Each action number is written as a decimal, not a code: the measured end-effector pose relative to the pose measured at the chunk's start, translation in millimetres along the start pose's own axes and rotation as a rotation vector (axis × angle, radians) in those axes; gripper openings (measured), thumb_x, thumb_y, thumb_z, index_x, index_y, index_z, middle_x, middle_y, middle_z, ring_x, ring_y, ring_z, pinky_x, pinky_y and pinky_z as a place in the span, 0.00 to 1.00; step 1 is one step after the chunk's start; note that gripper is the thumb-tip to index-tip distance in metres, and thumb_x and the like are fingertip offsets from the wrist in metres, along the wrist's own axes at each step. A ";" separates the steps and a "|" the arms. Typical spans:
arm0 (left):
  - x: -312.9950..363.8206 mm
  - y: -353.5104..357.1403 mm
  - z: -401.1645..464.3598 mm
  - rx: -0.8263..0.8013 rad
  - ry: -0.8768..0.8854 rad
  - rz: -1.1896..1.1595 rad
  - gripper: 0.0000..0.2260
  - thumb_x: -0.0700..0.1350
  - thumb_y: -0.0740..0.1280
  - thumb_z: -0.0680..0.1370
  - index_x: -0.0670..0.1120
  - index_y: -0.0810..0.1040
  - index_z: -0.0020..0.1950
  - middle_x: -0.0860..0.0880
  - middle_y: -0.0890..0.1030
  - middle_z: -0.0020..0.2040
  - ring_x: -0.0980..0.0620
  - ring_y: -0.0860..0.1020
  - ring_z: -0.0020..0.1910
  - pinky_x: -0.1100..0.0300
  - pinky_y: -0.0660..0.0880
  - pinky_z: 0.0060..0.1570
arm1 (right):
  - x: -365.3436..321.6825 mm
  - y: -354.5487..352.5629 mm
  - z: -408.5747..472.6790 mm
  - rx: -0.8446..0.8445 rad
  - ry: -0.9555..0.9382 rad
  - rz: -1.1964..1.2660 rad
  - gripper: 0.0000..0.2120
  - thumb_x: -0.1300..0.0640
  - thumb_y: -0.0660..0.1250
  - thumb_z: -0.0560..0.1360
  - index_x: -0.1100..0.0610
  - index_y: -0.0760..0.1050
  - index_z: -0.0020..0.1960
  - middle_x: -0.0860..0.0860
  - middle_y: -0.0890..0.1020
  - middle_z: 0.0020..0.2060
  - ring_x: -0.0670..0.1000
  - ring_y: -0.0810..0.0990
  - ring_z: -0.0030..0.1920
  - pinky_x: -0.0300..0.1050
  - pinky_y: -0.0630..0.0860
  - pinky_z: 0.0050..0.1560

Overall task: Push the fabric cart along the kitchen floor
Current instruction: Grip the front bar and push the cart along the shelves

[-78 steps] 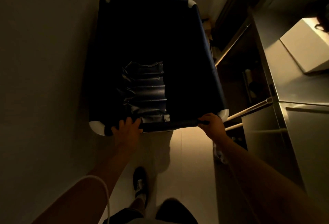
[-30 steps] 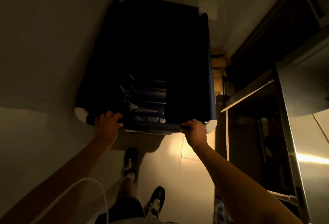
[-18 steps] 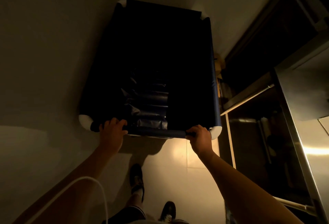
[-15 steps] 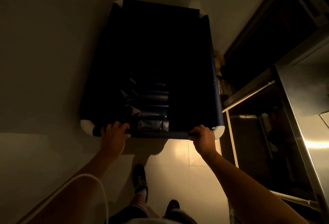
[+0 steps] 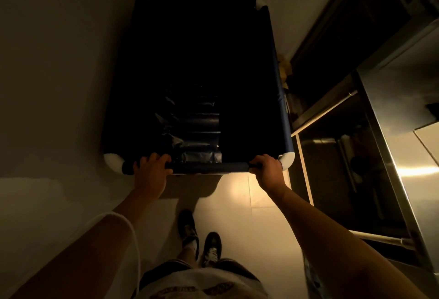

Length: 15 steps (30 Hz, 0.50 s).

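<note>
A deep dark-blue fabric cart [image 5: 283, 118] with white rounded corners stands on the tiled floor right in front of me. Its near rim is a padded handle bar [image 5: 209, 168]. My left hand [image 5: 150, 170] is wrapped around the bar's left end. My right hand [image 5: 267, 170] grips the bar's right end, beside the white corner. Crumpled dark plastic [image 5: 194, 132] lies in the bottom of the cart; the remainder of the inside is too dark to make out.
A plain wall [image 5: 52, 66] runs close along the cart's left side. Stainless steel counters with open lower shelves [image 5: 392, 113] line the right side, close to the cart. Pale floor tiles [image 5: 237, 206] lie under my feet. A white cable [image 5: 133, 234] hangs over my left arm.
The cart has rolled forward along the passage past the steel counters while both hands kept hold of the bar. My feet have stepped on behind it.
</note>
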State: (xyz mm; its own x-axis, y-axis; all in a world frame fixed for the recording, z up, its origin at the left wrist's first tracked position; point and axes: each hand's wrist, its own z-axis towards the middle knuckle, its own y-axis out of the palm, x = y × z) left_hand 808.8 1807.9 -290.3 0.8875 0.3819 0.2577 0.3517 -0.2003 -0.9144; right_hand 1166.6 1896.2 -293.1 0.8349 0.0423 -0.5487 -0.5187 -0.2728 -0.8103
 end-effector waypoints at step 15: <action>-12.6 14.7 -57.5 -0.041 -0.020 -0.013 0.12 0.51 0.69 0.77 0.53 0.77 0.59 0.45 0.76 0.60 0.36 0.72 0.59 0.35 0.63 0.67 | 9.6 12.6 -66.3 0.005 -0.026 -0.066 0.08 0.59 0.73 0.75 0.50 0.82 0.53 0.51 0.82 0.50 0.58 0.79 0.54 0.64 0.70 0.65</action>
State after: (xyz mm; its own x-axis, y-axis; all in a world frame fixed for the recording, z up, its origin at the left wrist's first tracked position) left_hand 820.0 1748.3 -289.0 0.8768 0.4027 0.2628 0.3754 -0.2317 -0.8974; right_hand 1180.3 1829.5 -294.9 0.8626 0.0847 -0.4988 -0.4634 -0.2636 -0.8461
